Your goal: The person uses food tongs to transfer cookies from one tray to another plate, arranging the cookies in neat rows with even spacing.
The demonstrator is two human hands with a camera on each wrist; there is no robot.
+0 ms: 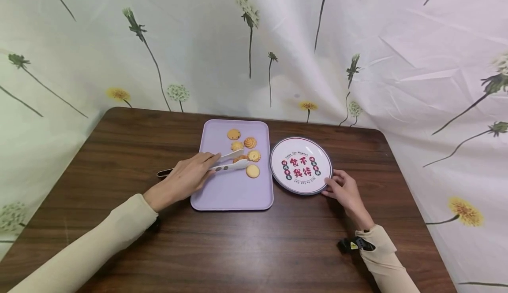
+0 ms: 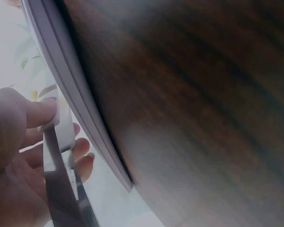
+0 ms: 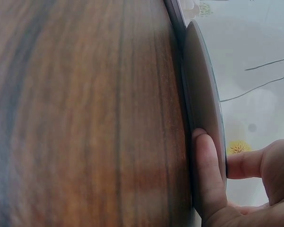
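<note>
Beige left sleeve (image 1: 87,246) is closest to us, and our left hand (image 1: 180,180) pinches tongs (image 1: 238,165), tips kinda apart among 6 cookies (image 1: 252,171) on the lilac tray (image 1: 234,196), near the table (image 1: 246,249)'s far edge. Our right hand (image 1: 346,190) pinches the plate (image 1: 278,161)'s near-right rim, beside the tray's right edge.

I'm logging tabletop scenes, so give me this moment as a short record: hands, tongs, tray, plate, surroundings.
Left hand: holds the tongs
Right hand: grips the plate's rim, thumb on top
Tongs: tips apart over the cookies; whether one is pinched, cannot tell
Tray: lavender, bearing six visible cookies
Plate: white, printed, right of the tray, no food on it
Table: dark, wood-grained
Backdrop: pale, flower-printed
</note>
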